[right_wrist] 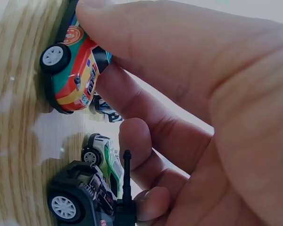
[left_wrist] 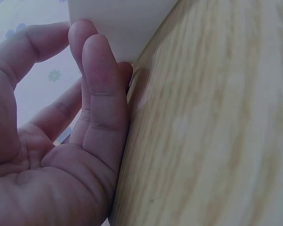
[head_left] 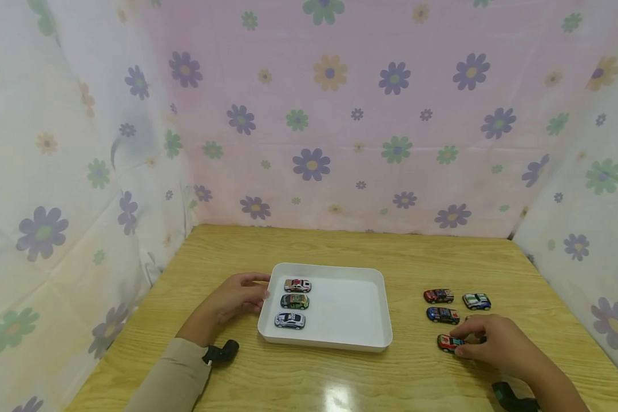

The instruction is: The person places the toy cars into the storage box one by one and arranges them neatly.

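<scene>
A white tray holds three toy cars in a column at its left side: a white and red one, a green and orange one and a white one. My left hand touches the tray's left wall, fingers bent loosely against it; in the left wrist view the fingertips meet the tray. Right of the tray, my right hand pinches a red and green toy car between thumb and forefinger. That car is at the tabletop in the right wrist view.
Near my right hand stand a red car, a blue car and a white and green car. A black toy vehicle is beside the curled fingers in the right wrist view. Flowered cloth hangs around the wooden table.
</scene>
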The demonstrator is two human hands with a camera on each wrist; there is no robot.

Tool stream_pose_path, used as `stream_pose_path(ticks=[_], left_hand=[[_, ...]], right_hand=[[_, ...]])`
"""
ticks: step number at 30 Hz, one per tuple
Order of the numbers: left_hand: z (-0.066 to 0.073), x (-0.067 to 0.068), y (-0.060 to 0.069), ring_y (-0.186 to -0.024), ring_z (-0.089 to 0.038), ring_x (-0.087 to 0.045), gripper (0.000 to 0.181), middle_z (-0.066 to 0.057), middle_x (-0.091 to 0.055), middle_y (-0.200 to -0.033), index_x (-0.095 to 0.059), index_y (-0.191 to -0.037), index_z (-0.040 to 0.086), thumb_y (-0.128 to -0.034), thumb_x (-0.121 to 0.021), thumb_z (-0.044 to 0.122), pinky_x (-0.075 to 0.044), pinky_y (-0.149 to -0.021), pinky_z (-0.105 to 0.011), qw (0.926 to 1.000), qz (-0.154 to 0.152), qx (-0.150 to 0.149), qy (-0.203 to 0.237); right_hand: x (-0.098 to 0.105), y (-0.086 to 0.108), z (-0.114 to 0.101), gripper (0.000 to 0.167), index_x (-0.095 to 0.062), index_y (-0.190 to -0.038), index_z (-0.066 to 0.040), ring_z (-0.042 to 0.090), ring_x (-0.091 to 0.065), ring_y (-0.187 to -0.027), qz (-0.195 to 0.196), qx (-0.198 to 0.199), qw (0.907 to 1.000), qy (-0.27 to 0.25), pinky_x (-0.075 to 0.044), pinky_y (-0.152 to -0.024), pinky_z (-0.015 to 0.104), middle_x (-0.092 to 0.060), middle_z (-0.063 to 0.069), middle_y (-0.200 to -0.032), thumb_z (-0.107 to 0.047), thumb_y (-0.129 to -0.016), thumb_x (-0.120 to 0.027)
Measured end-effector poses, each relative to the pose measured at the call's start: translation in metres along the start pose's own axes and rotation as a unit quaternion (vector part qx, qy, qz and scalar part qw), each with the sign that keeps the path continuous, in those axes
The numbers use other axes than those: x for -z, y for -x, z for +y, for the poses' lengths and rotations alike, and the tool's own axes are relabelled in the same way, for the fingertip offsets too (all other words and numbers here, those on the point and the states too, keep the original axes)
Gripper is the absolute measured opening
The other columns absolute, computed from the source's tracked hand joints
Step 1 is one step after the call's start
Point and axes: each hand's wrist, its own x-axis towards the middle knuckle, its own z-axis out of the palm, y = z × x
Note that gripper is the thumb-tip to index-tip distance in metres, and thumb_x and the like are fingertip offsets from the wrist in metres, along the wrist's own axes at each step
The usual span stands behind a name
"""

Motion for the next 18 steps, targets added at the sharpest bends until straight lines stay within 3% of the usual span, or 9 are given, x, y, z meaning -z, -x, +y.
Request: stream_pose_path(ticks=[10, 18], left_hand=[[-0.0019, -0.0006, -0.0023, -0.077, -0.017, -0.067, 0.059, -0.009, -0.073, -0.104, -0.055, -0.146, 0.005, -0.0919, -0.076, 0.015, -0.061, -0.069, -0.030, 1.0000, 0.004, 0.000, -0.002], [-0.0007, -0.0003, -0.0011, -0.076, -0.016, -0.067, 0.059, -0.009, -0.073, -0.103, -0.055, -0.146, 0.005, -0.0914, -0.076, 0.014, -0.061, -0.069, -0.029, 1.0000, 0.006, 0.003, -0.001]], right_hand=[[0.0012, 0.0013, -0.0017, 0.026, -0.079, -0.107, -0.032, 0.001, -0.062, -0.089, 0.010, -0.009, 0.9998, 0.012, -0.055, -0.071, 0.026, -0.072, -0.003, -0.115, -0.042, -0.083, -0.084], [0.0007, 0.0021, -0.0052, 0.029, -0.078, -0.110, -0.033, 0.018, -0.069, -0.100, 0.041, -0.009, 0.9990, 0.014, -0.058, -0.074, 0.028, -0.072, 0.001, -0.120, -0.046, -0.085, -0.082]])
